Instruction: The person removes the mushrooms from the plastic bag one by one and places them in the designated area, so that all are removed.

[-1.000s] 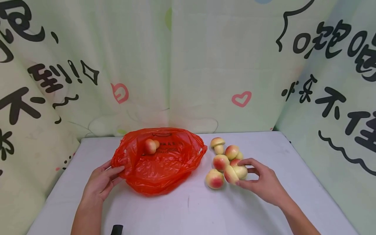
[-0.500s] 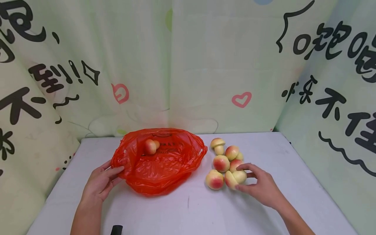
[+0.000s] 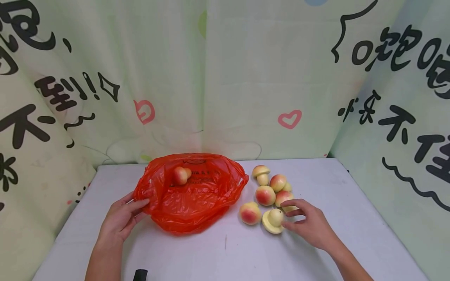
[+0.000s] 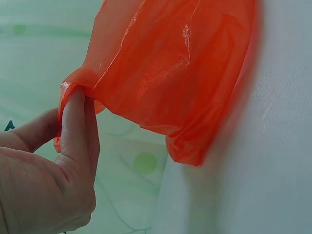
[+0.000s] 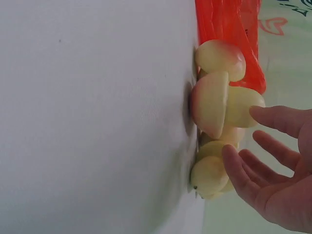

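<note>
My left hand (image 3: 121, 218) pinches the left rim of a red plastic bag (image 3: 198, 207), thumb and fingers on either side of the film in the left wrist view. The bag's mouth gapes, and one toy mushroom (image 3: 179, 176) with a reddish cap lies inside. My right hand (image 3: 311, 225) is beside a group of toy mushrooms, fingers spread and loosely bent. A toy mushroom (image 3: 272, 221) stands cap down with its pale stem up. In the right wrist view the thumb overlaps that stem (image 5: 239, 105); the other fingers are away from it, near another mushroom (image 5: 209, 175).
Several more mushrooms are grouped behind, among them a peach-coloured one (image 3: 265, 195), one at the left (image 3: 250, 213) and an upright one (image 3: 261, 173) nearest the bag. A black object (image 3: 140, 275) pokes in at the white table's (image 3: 218, 261) front. Printed curtains (image 3: 246, 78) enclose the table.
The right hand has lowered the mushroom from above the group to the table, turned it cap down and let go. The peach-coloured mushroom at the left has shifted slightly left. The left hand stays put.
</note>
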Demonstrator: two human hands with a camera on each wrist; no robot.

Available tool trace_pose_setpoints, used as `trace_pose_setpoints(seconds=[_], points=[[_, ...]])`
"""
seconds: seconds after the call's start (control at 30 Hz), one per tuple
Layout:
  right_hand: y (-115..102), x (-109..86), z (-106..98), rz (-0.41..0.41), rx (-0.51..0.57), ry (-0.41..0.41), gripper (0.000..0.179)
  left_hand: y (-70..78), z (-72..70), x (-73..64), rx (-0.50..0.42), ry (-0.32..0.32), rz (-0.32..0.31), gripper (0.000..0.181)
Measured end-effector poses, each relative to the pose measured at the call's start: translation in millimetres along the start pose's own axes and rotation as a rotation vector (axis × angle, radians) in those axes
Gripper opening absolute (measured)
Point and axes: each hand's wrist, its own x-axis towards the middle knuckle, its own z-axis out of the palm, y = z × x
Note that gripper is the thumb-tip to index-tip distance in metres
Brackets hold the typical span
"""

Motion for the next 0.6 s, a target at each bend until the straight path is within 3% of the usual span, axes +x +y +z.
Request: trace_pose_setpoints(seconds=[0.4, 0.6], points=[[-1.5, 1.9, 2.9, 0.012, -0.002, -0.017, 0.048, -0.2, 0.7, 0.8, 0.004, 0.0, -0.006, 0.079], [-0.9, 2.7, 7.0, -0.052, 0.021, -0.054, 0.047, -0.1, 1.5, 0.4, 0.011, -0.001, 0.001, 0.078]])
